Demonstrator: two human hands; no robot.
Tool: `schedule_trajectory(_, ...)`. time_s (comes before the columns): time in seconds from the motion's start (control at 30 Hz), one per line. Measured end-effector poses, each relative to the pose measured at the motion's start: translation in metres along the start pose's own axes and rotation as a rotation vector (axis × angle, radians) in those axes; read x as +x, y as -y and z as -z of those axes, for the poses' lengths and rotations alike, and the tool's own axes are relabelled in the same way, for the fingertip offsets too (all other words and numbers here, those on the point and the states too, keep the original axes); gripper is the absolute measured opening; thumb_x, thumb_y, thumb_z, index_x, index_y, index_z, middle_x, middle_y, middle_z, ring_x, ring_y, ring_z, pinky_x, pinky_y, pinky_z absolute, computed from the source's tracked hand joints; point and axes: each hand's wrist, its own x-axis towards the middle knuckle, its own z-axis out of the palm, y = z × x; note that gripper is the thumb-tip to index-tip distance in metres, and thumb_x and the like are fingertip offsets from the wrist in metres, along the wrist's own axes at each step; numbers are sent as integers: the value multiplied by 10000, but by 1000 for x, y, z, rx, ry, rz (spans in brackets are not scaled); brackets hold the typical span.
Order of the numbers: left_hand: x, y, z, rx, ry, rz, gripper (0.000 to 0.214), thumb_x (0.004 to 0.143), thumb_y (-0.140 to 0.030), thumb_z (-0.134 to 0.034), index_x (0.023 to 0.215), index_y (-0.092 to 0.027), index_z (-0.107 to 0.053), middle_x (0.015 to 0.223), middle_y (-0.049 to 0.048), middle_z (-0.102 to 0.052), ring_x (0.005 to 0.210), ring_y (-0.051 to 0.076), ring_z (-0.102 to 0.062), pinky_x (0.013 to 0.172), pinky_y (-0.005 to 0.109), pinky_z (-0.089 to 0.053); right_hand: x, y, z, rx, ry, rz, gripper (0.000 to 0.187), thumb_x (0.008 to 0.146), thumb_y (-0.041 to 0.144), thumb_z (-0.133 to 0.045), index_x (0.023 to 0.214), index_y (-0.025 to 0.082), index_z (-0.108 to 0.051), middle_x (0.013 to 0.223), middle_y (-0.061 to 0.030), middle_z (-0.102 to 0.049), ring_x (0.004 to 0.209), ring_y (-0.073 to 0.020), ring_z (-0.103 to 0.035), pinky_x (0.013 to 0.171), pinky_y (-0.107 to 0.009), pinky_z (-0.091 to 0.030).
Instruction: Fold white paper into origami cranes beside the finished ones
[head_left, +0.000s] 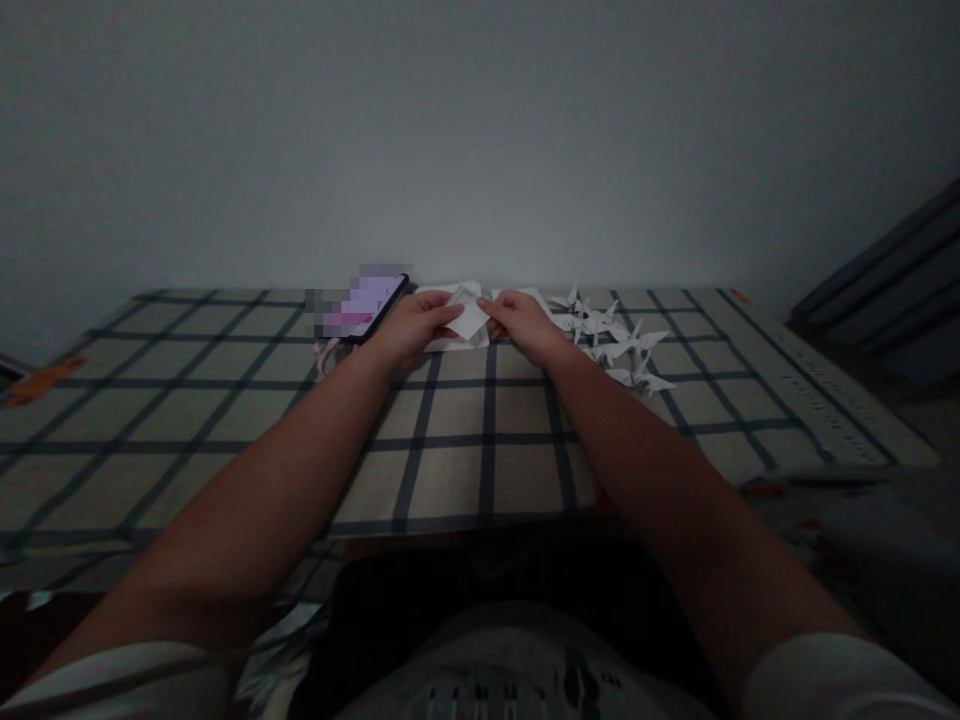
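Note:
A small piece of folded white paper [471, 318] is held between both hands near the far edge of the checked cloth surface [450, 460]. My left hand [414, 325] pinches its left side with closed fingers. My right hand [521, 322] pinches its right side, fingers also closed. Under the hands lie more white paper sheets [450, 343]. To the right of my right hand sits a cluster of several folded white paper cranes [615, 345].
A phone [367, 305] with a lit screen lies left of my left hand, with a pale cable [326, 355] near it. A plain wall [480, 140] rises just behind. Dark furniture [885, 290] stands at the right.

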Motion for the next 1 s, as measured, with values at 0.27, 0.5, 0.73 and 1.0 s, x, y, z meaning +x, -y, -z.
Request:
schedule_trajectory(0.27, 1, 1, 3, 26, 67, 27, 375, 648, -374, -860, 903, -116, -764, 874, 80, -742, 757, 166, -673, 710, 277, -531, -7, 10, -5, -39, 48, 1, 294, 960, 309, -593, 706, 182, -514, 617, 46, -532, 534, -66, -498, 523, -198, -402)
schedule_trajectory(0.5, 0, 3, 0, 31, 58, 79, 382, 610, -370, -882, 874, -120, -766, 832, 76, -741, 719, 160, -665, 685, 274, -519, -6, 9, -6, -31, 67, 16, 229, 925, 189, -537, 697, 169, -525, 637, 38, -525, 551, -73, -494, 520, -201, -395)
schedule_trajectory(0.73, 1, 3, 0, 11, 49, 32, 380, 627, -355, -866, 893, -101, -769, 848, 88, -742, 712, 161, -662, 696, 284, -524, -2, 2, -6, 5, 104, -10, 197, 913, 187, -462, 718, 193, -492, 649, 31, -518, 539, -86, -489, 493, -211, -391)
schedule_trajectory(1.0, 0, 1, -1, -22, -26, 21, 366, 640, -328, -848, 935, -126, -766, 866, 73, -748, 722, 163, -669, 709, 294, -537, 2, -4, -5, 99, 107, -10, 103, 850, 177, -507, 750, 188, -527, 655, 33, -526, 558, -91, -496, 529, -215, -399)
